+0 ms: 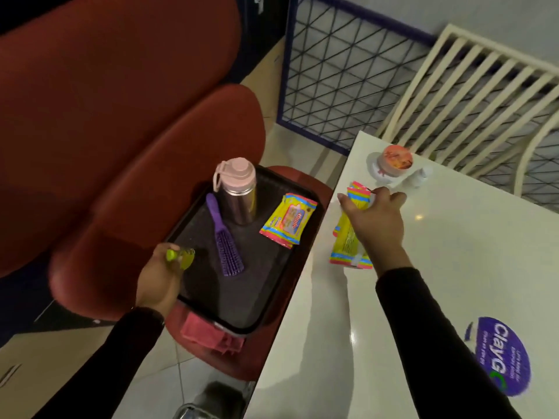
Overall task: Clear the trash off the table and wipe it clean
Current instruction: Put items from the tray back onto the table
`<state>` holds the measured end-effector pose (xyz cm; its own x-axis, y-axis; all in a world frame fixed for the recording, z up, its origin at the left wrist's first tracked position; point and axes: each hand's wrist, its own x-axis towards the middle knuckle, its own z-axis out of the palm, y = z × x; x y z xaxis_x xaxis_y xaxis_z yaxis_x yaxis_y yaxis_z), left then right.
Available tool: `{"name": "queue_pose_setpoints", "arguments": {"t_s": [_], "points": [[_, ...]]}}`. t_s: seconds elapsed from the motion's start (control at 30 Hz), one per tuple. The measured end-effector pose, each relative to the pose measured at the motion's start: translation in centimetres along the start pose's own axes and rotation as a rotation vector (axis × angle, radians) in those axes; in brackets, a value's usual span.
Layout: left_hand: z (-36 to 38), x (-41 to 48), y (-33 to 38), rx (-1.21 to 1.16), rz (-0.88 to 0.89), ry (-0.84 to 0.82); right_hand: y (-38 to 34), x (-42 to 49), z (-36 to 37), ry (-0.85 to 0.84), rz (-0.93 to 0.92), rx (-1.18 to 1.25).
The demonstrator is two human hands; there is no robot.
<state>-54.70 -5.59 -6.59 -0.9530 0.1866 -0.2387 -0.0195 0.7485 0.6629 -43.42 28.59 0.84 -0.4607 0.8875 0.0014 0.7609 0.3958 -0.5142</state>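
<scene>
We see the right hand [373,220] closed around a yellow wrapper [348,240] that lies at the left edge of the white tabletop [423,267], its pink-striped ends showing above and below the palm. The left hand [157,279] pinches a small yellow-green object [181,256] over the left rim of a black tray [242,297], which sits on a red seat [317,192] just beside the tabletop. On the tray we find a pink-capped bottle [237,192] upright at the far edge, a purple hairbrush [223,237] and a second yellow packet [287,219]. A pink cloth [208,334] shows under the tray's near edge. An orange-lidded cup [394,161] stands near the tabletop's far corner
</scene>
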Motion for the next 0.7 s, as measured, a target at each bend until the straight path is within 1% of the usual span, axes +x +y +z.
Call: {"name": "queue_pose_setpoints", "arguments": {"t_s": [0.1, 0.23, 0.37, 0.43, 0.5, 0.57, 0.7], "points": [[-0.4, -1.6, 2.1, 0.049, 0.142, 0.015, 1.4, 3.0, 1.7, -0.028, 0.043, -0.117], [-0.2, -3.7, 5.0, -0.009, 0.225, -0.026, 2.2, 4.1, 3.9, -0.078, 0.093, -0.157], [0.3, -4.9, 8.4, -0.079, 0.317, -0.099, 2.4, 3.5, 3.2, -0.067, 0.102, -0.171], [0.9, -5.3, 10.5, -0.139, 0.37, -0.177, 3.2, 2.6, 1.8, -0.047, 0.094, -0.176], [1.9, -6.0, 13.6, -0.237, 0.414, -0.264, 4.9, 1.1, -0.1, -0.017, 0.098, -0.143], [2.9, -6.0, 16.3, -0.273, 0.451, -0.311, 6.2, -1.1, -1.3, -0.009, 0.07, -0.085], [7.1, -6.8, 24.4, -0.153, 0.611, -0.42, 10.6, -5.4, -5.3, 0.033, 0.066, 0.072]]}}
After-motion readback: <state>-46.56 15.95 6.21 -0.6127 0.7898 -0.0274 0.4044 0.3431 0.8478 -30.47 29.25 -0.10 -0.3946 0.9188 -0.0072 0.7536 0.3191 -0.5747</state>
